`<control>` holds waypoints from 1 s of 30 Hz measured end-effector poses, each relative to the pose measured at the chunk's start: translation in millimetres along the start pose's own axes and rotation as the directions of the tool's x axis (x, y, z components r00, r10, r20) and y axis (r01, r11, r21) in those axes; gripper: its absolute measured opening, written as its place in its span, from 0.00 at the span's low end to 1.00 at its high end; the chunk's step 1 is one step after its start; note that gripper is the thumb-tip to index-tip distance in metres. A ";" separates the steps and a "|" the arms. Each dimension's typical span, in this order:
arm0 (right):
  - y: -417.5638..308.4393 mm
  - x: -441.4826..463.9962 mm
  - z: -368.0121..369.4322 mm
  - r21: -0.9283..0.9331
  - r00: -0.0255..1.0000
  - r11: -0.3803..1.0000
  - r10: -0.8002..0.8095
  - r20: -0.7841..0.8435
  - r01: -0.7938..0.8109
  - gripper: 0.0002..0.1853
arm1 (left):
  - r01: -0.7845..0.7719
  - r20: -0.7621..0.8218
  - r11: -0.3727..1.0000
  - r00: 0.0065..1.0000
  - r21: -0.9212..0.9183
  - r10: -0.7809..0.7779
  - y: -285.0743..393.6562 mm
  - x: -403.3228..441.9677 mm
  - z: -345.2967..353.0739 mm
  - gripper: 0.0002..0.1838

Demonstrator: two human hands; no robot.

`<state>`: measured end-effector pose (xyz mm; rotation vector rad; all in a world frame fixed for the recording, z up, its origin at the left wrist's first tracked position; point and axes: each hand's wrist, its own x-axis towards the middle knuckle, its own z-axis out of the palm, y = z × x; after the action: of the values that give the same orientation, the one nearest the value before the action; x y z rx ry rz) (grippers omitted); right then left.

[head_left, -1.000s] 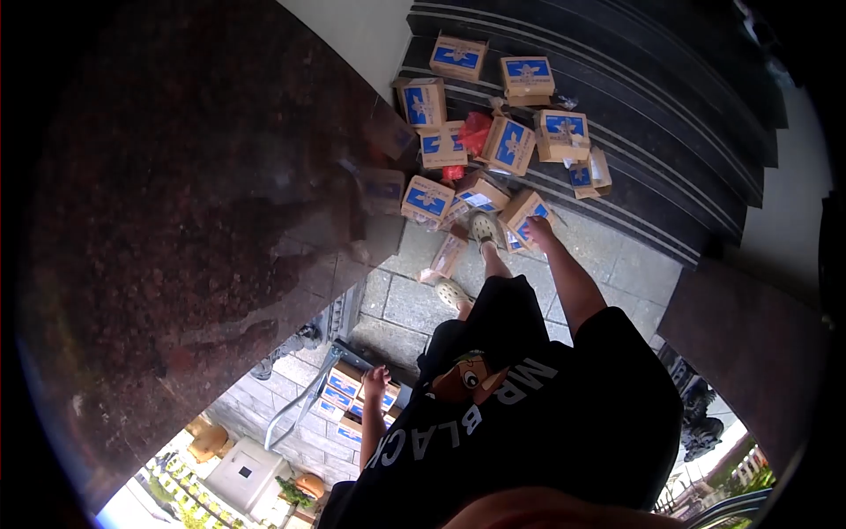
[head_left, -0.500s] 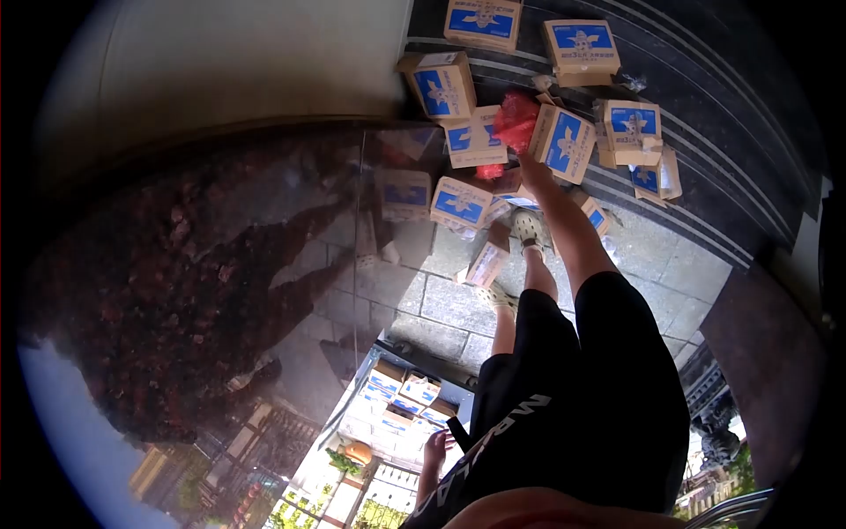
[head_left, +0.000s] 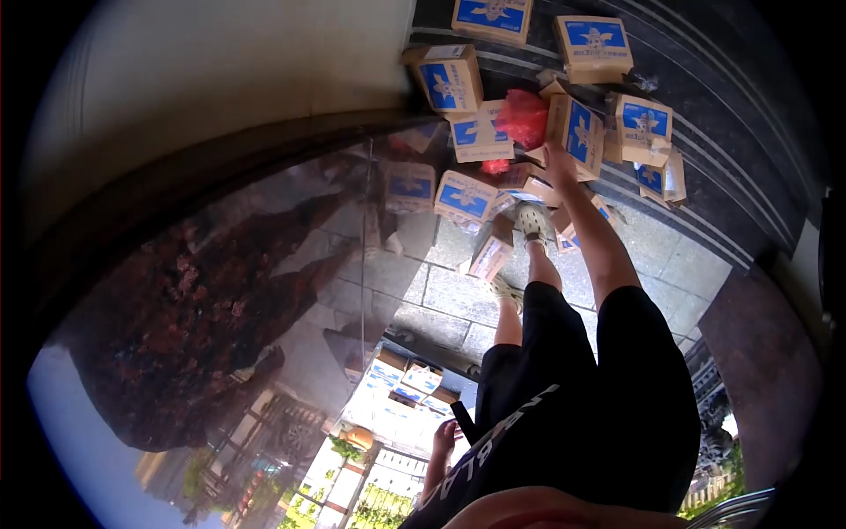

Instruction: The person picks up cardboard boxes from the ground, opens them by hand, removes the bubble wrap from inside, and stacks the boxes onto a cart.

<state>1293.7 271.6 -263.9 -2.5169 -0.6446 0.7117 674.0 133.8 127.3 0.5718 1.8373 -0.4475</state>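
My right hand (head_left: 559, 166) is at the lower left edge of a brown and blue carton (head_left: 577, 137) on the steps; its fingertips are too small to make out. Just left of that carton lies a crumpled red plastic bag (head_left: 522, 118). A pale carton (head_left: 481, 134) lies beside the bag, and another carton (head_left: 464, 196) sits below it. An open-flapped carton (head_left: 529, 182) is near my right shoe. My left hand (head_left: 446, 435) hangs low by my body, fingers loosely bent, nothing visible in it, near a black strip (head_left: 463, 421).
More cartons (head_left: 594, 48) lie on the dark steps (head_left: 705, 132). A narrow box (head_left: 492, 257) rests on the paving (head_left: 445, 295) near my shoes (head_left: 532, 222). Stacked cartons (head_left: 423, 377) stand behind me. A polished stone wall (head_left: 211, 291) is on the left.
My right hand has gone from a carton near my shoe to beside the red bag, then right to the edge of the upper carton. The view has shifted; my left hand remains low.
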 end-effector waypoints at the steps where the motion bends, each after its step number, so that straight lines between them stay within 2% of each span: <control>1: -4.2 -10.6 -29.5 0.153 0.998 0.988 0.022 -0.066 -0.012 0.09 | -0.034 0.004 0.999 0.999 -0.003 0.034 -2.4 1.3 0.7 0.19; 2: -4.0 -24.7 -52.8 0.139 0.996 0.990 0.010 -0.087 0.002 0.09 | -0.074 0.014 0.997 0.997 -0.011 0.074 -0.1 4.4 1.7 0.19; 3: -4.3 -26.6 -98.0 0.354 0.974 0.925 -0.058 -0.220 0.135 0.08 | -0.103 0.105 0.995 0.989 -0.003 0.103 10.0 15.3 0.4 0.20; 4: -5.6 -37.4 -116.1 0.554 0.941 0.789 -0.087 -0.328 0.266 0.07 | -0.121 0.091 0.992 0.989 0.037 0.118 20.7 18.5 3.6 0.21; 6: -19.0 -65.4 -165.2 0.686 0.952 0.679 -0.060 -0.301 0.260 0.06 | -0.226 0.115 0.972 0.969 0.068 0.217 30.7 38.0 3.1 0.19; 8: -54.7 -103.6 -228.8 0.629 0.918 0.688 -0.143 -0.370 0.361 0.06 | -0.314 0.120 0.947 0.945 0.067 0.305 33.9 64.1 3.1 0.17; 10: -80.2 -135.7 -274.2 0.566 0.875 0.686 -0.231 -0.426 0.457 0.07 | -0.447 0.160 0.894 0.881 -0.030 0.446 56.6 68.1 10.7 0.16; 12: -97.1 -163.2 -305.4 0.648 0.875 0.594 -0.250 -0.415 0.477 0.07 | -0.471 0.151 0.878 0.864 -0.088 0.479 106.2 33.1 21.3 0.17; 13: -113.2 -175.6 -320.5 0.683 0.884 0.568 -0.216 -0.415 0.460 0.07 | -0.526 0.215 0.849 0.824 -0.055 0.524 123.2 27.3 19.2 0.21; 15: -137.7 -194.0 -350.7 0.690 0.867 0.526 -0.276 -0.414 0.497 0.07 | -0.759 0.169 0.650 0.646 0.037 0.744 168.8 -8.5 25.0 0.20; 16: -149.3 -203.9 -362.6 0.702 0.856 0.490 -0.314 -0.411 0.517 0.06 | -0.830 0.132 0.558 0.555 0.014 0.822 190.6 -33.1 28.6 0.19; 17: -164.2 -211.5 -370.9 0.757 0.878 0.449 -0.300 -0.372 0.474 0.04 | -0.861 0.108 0.505 0.497 -0.065 0.861 208.1 -60.0 29.3 0.18; 18: -177.3 -217.1 -376.4 0.760 0.872 0.441 -0.338 -0.353 0.478 0.04 | -0.881 0.117 0.467 0.458 -0.071 0.881 228.5 -92.3 27.4 0.18; 19: -189.5 -221.6 -380.3 0.777 0.856 0.397 -0.391 -0.339 0.489 0.02 | -0.886 0.108 0.436 0.424 -0.156 0.899 239.9 -117.9 24.8 0.18; 21: -209.0 -231.2 -380.1 0.852 0.850 0.303 -0.456 -0.263 0.426 0.03 | -0.896 0.064 0.377 0.372 -0.234 0.926 252.4 -162.6 19.5 0.19; 22: -219.7 -237.3 -380.7 0.860 0.841 0.304 -0.492 -0.226 0.409 0.03 | -0.888 0.018 0.351 0.362 -0.296 0.932 253.0 -176.0 19.0 0.18; 24: -243.6 -250.7 -386.0 0.950 0.841 0.213 -0.534 -0.084 0.230 0.01 | -0.865 -0.046 0.337 0.380 -0.372 0.924 250.3 -191.3 14.9 0.20; 25: -251.5 -254.2 -389.3 0.955 0.772 0.205 -0.634 -0.037 0.215 0.01 | -0.826 -0.048 0.352 0.413 -0.440 0.909 242.7 -187.8 11.4 0.21; 26: -257.0 -258.8 -387.8 0.956 0.759 0.203 -0.650 -0.030 0.211 0.01 | -0.785 -0.045 0.355 0.436 -0.508 0.899 237.8 -187.8 8.9 0.23; 28: -268.9 -268.5 -383.7 0.984 0.695 0.166 -0.715 0.079 0.060 0.01 | -0.803 -0.083 0.354 0.443 -0.479 0.893 226.8 -196.0 7.7 0.27; 30: -277.6 -273.6 -377.1 0.985 0.654 0.171 -0.748 0.115 0.022 0.02 | -0.818 -0.138 0.388 0.482 -0.424 0.865 217.1 -204.6 5.4 0.28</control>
<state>1216.1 236.8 271.8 -0.8130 -0.7473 1.2081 861.4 272.8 313.2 1.0481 1.2200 0.6408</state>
